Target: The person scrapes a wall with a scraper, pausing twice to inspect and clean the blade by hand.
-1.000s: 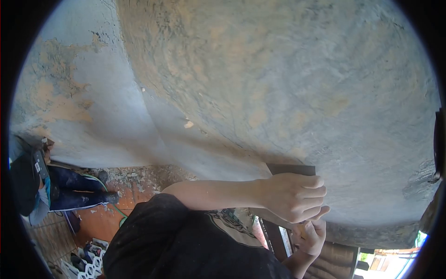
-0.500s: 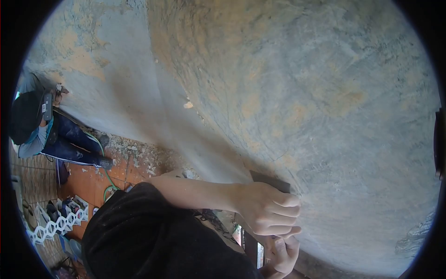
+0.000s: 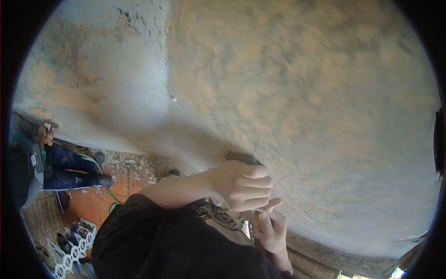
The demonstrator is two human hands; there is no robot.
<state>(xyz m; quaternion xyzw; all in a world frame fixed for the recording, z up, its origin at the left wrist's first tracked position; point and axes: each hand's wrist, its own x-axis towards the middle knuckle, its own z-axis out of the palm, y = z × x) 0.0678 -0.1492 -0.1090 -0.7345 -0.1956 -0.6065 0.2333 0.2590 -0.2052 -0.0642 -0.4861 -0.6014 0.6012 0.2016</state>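
Observation:
My left hand [image 3: 246, 187] reaches across from the left, closed in a fist around a scraper. The scraper's dark flat blade [image 3: 243, 158] sticks out beyond my knuckles and lies against the patchy grey-and-tan wall [image 3: 316, 107]. Just below, my right hand [image 3: 272, 229] is closed too, pressed up against the left one near the scraper's lower end. My fingers hide the handle.
Another person [image 3: 69, 167] works at the wall on the far left, a tool in one hand. Paint flakes lie along the wall's foot on orange floor tiles [image 3: 88, 204]. A green hose [image 3: 113, 199] and a white shoe rack [image 3: 76, 251] stand nearer.
The view has shifted, and the other person now appears lower at the left. My two hands and the scraper have moved left and upward in the picture, still together at the wall.

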